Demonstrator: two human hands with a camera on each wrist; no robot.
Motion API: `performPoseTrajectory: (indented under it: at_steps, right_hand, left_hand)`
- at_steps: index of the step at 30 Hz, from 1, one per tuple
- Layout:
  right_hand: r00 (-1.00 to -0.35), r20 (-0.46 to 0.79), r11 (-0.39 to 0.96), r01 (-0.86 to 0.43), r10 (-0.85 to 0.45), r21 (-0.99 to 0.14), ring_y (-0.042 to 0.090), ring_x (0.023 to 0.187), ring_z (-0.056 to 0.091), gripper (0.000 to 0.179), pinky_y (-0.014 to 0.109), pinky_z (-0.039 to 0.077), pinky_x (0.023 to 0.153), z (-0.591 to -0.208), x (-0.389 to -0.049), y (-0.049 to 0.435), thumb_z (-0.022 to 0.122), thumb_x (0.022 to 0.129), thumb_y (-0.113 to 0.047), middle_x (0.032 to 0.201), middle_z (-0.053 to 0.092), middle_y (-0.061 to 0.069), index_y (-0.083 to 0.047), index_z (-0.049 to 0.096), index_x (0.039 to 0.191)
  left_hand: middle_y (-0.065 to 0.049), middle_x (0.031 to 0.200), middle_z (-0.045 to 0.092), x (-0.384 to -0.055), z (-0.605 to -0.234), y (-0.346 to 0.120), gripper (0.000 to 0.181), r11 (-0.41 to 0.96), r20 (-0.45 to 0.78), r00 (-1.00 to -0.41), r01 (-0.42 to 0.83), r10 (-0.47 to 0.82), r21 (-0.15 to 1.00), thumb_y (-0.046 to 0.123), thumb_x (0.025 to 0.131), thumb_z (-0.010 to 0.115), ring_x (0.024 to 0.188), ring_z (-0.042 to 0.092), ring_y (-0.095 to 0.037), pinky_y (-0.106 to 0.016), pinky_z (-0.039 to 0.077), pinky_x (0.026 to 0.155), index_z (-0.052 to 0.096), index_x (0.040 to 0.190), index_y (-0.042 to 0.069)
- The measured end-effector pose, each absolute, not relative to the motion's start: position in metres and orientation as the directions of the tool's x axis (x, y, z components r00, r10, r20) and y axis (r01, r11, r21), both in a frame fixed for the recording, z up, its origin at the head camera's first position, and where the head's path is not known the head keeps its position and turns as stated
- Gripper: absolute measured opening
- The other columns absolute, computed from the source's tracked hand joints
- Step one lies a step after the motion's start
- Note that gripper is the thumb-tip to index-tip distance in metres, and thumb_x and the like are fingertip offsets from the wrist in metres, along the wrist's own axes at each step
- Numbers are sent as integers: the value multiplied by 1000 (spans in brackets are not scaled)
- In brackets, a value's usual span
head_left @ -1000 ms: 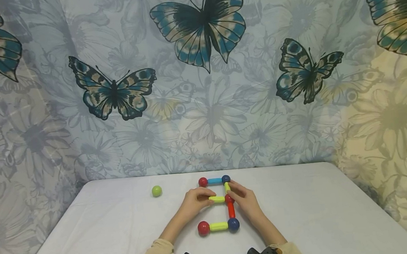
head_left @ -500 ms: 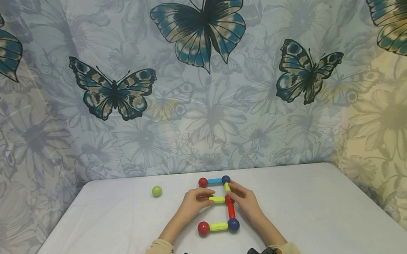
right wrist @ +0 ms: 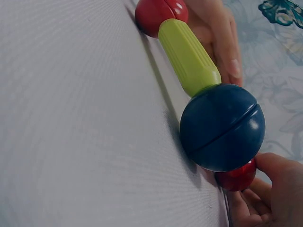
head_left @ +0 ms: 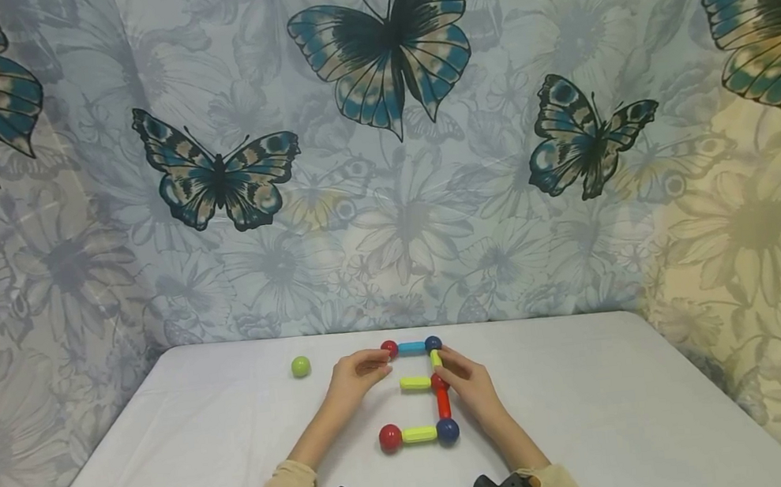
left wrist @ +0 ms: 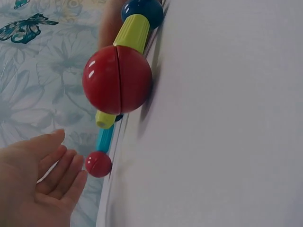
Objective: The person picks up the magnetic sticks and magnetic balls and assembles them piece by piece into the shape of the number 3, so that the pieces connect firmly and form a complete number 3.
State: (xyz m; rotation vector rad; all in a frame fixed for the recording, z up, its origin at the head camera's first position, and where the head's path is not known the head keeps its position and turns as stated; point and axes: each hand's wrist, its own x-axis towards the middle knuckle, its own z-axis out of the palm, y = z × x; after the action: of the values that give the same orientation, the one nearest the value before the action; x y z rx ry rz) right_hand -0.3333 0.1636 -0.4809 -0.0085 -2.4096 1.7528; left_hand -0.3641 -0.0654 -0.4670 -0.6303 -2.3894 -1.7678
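Note:
On the white table lies a figure of plastic balls and rods. Its middle red ball (head_left: 438,382) is pinched between the thumb and fingers of my right hand (head_left: 472,386), partly hidden in the right wrist view behind the near blue ball (right wrist: 222,127). A yellow-green rod (head_left: 415,384) sticks out left from that ball, its left end free. My left hand (head_left: 351,381) holds nothing, fingers loosely bent and thumb apart. Its fingertips overlap the far red ball (head_left: 389,347) in the head view; whether they touch it, I cannot tell.
A light green ball (head_left: 300,366) lies alone at the back left of the table. The near row has a red ball (head_left: 390,437), a yellow-green rod (head_left: 420,435) and the blue ball. A butterfly-patterned cloth (head_left: 411,233) hangs behind the table's far edge.
My left hand has let go of the middle yellow-green rod and moved left and slightly away from me. The right hand and the figure have stayed nearly still.

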Motion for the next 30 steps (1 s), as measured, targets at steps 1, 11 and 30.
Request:
performPoseTrajectory:
  at_steps: [1, 11, 30]
  right_hand:
    - [-987, 128, 306, -92, 98, -948, 35, 139, 43, 44, 48, 38, 112, -481, -334, 163, 64, 94, -19, 149, 47, 13, -5, 57, 135]
    - [-986, 134, 293, -99, 101, -951, 31, 138, 46, 43, 45, 39, 111, -478, -331, 162, 67, 92, -22, 148, 50, 8, -9, 60, 133]
    - [-985, 134, 305, -95, 111, -948, 31, 138, 46, 42, 44, 40, 111, -480, -331, 163, 66, 93, -22, 147, 51, 7, -10, 60, 132]
  left_hand:
    - [-14, 111, 72, -365, -466, -68, 30, 248, 331, -914, 386, 236, 888, 14, 87, 73, 104, 69, -26, -28, 56, 91, 69, 115, 3]
    - [-16, 114, 70, -371, -458, -101, 33, 293, 460, -888, 435, -20, 852, 10, 83, 75, 107, 66, -32, -39, 52, 98, 68, 114, 1]
    - [-27, 122, 61, -376, -464, -156, 43, 473, 376, -906, 249, -195, 845, 6, 84, 74, 118, 57, -42, -46, 46, 106, 61, 122, -8]
